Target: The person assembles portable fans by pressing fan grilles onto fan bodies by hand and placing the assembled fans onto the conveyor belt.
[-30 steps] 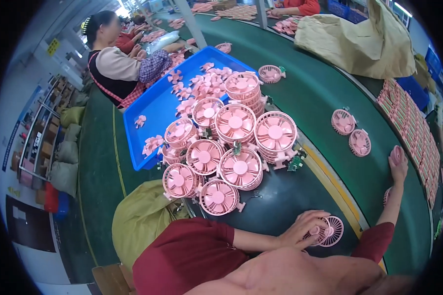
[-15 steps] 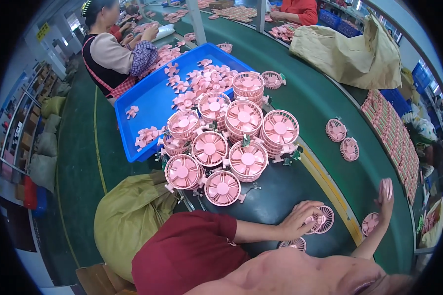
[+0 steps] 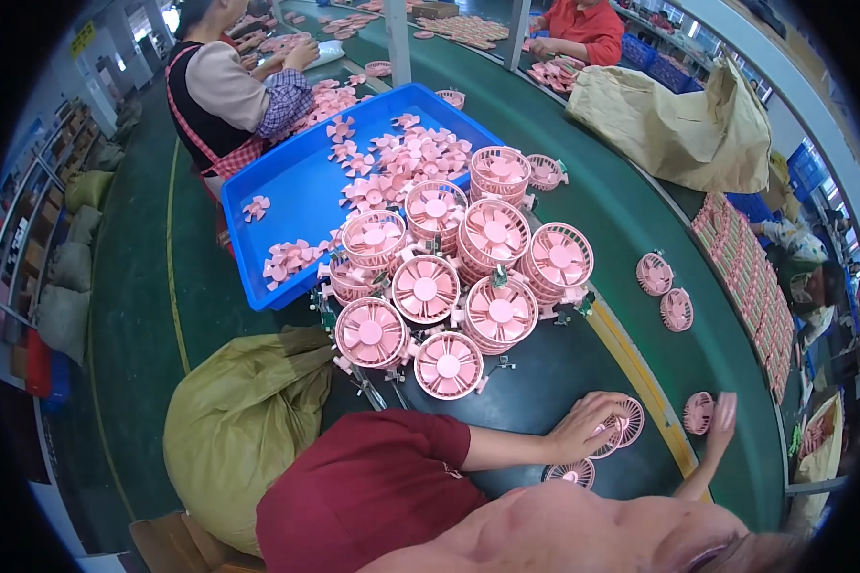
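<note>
Currently, the left hand bends its fingers over pink grilles, the right hand is just beside 1 pink fan housing, and I cannot tell either grip.

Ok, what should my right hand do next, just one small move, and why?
I'd probably ease the right hand slightly left onto the pink fan housing on the green belt. The two are side by side there, while the left hand is over the pink grilles. Blur hides whether the right hand holds anything, so this is tentative.
</note>
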The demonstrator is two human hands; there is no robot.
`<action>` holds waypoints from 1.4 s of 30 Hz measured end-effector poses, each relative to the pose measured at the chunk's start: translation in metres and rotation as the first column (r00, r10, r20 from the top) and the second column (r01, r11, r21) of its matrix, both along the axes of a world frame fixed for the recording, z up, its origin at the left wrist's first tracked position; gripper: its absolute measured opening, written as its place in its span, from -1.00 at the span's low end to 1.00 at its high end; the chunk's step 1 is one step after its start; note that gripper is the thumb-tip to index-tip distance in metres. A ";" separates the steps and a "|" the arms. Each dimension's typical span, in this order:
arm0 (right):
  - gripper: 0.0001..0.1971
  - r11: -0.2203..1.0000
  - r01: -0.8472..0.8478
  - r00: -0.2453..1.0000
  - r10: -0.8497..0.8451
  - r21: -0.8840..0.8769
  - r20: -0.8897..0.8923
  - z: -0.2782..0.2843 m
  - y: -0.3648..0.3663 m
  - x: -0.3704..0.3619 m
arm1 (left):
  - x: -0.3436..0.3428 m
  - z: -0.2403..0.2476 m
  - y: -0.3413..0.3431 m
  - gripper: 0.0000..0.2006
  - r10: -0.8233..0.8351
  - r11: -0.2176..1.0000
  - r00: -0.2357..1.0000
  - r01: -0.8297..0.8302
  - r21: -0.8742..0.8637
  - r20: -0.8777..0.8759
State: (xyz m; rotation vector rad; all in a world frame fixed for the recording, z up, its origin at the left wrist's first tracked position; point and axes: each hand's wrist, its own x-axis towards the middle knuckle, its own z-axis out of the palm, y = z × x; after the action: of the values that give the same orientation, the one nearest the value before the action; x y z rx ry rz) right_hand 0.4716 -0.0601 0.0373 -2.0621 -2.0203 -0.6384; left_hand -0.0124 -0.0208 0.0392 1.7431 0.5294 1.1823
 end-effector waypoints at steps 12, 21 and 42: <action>-0.37 0.867 -0.497 0.163 0.063 -0.026 -0.985 0.072 0.130 -0.280 | 0.000 0.004 0.046 -0.93 -0.026 0.998 1.000 0.026 0.065 -0.002; -0.34 0.974 0.017 0.418 0.199 0.227 -0.887 0.076 0.247 -0.193 | 0.006 0.001 0.047 -0.92 -0.085 0.994 0.996 0.086 0.070 -0.011; -0.60 0.957 -0.290 0.132 0.060 0.020 -0.989 0.095 0.264 -0.247 | -0.001 0.000 0.057 -0.90 -0.058 0.995 0.997 0.063 0.081 -0.055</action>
State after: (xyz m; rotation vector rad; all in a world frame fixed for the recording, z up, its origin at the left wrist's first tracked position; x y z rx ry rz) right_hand 0.2241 0.2036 0.1326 -1.4349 -1.3427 0.8831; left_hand -0.0132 0.0361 0.0391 1.8517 0.4610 1.1326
